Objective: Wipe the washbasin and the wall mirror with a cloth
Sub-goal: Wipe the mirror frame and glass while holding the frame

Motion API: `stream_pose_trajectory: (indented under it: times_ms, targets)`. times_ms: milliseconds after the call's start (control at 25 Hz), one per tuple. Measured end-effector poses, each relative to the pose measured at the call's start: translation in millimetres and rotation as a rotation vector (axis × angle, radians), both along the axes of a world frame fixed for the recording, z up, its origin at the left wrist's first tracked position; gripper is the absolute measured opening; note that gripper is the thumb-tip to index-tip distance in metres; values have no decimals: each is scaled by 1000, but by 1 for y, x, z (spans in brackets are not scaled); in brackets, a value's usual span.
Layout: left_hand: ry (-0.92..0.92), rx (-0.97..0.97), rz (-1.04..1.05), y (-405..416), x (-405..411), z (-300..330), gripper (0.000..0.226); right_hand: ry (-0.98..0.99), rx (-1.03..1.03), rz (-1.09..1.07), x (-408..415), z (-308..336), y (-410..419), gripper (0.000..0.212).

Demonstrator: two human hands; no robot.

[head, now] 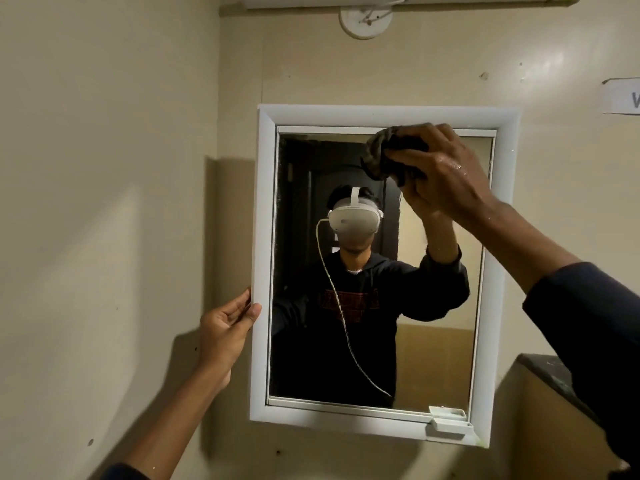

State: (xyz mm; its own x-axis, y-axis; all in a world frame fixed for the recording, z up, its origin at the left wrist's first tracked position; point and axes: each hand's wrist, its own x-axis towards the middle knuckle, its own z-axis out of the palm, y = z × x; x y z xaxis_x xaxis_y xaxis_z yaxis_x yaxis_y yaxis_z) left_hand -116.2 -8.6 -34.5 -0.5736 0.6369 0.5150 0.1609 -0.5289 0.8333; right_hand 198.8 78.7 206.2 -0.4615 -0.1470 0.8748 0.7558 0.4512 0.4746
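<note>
Hanging at the centre of the frame, one wall mirror in a white frame is seen on a beige wall. One dark cloth is pressed against the glass near the mirror's upper right corner, bunched under the right hand, whose fingers are curled round it. The mirror's left edge is gripped by the left hand, thumb in front and fingers curled behind the frame. One small white tray sits at the mirror's lower right corner; its contents cannot be told. One round white fitting is fixed above, and one paper label lies at the right edge.
</note>
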Motion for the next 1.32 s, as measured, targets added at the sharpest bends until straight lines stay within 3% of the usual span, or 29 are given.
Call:
stream_pose_trajectory:
  times_ms: [120, 400, 560, 760, 1120, 1200, 1320]
  targets:
    - [0, 0, 7, -1, 2, 0, 47, 5, -50, 56, 1, -67, -16, 34]
    - [3, 18, 4, -4, 5, 2, 47, -262, -390, 152, 8, -318, -34, 30]
    - [-10, 17, 9, -2, 7, 1, 47, -356, -437, 171, 14, -367, -39, 26]
    - [-10, 11, 9, -2, 7, 1, 47, -342, -287, 159, 16, -298, -28, 24]
    - [2, 38, 25, -1, 8, 0, 47, 80, -90, 54, 44, -5, 2, 34]
    - [1, 44, 39, 0, 7, 0, 47, 33, -103, 1, 52, 14, -4, 39]
    - [-2, 42, 28, -2, 7, 1, 47, 67, -107, 31, 56, -12, -16, 35]
